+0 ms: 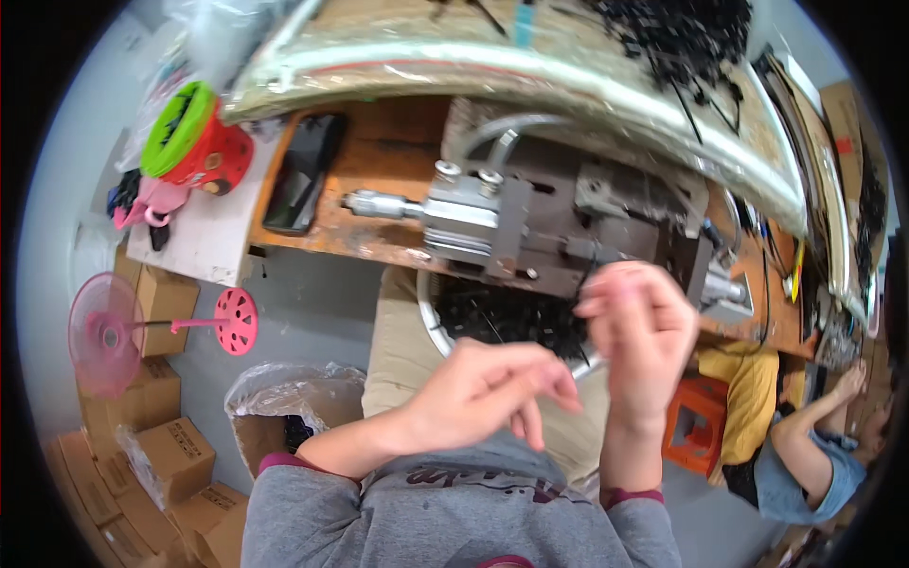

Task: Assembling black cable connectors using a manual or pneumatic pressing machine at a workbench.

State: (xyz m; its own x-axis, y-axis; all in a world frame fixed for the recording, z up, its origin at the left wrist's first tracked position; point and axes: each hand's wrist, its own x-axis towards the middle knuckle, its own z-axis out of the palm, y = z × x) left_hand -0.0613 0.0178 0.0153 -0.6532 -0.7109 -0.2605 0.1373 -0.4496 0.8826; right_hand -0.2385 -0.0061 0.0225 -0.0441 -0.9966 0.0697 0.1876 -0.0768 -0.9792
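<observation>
My right hand (639, 331) is raised at the near edge of a metal bench fixture (464, 227), its fingers curled and drawn together. Blur hides whatever may be between them. Lower and to the left, my left hand (488, 393) hovers over my lap, fingers loosely bent and apart, with nothing visible in it. The fixture has a silver pneumatic cylinder at its left end and a dark base plate. Below it, a white-rimmed round container (431, 317) holds many small black parts (511, 312), partly hidden by my hands.
A raised, plastic-wrapped shelf edge (511, 62) spans the back, with a heap of black parts (672, 38). At left are a black phone (303, 175), a red bucket (213, 161), a pink fan (109, 331) and cardboard boxes (170, 459). Another person (805, 464) sits right, beyond an orange stool (696, 426).
</observation>
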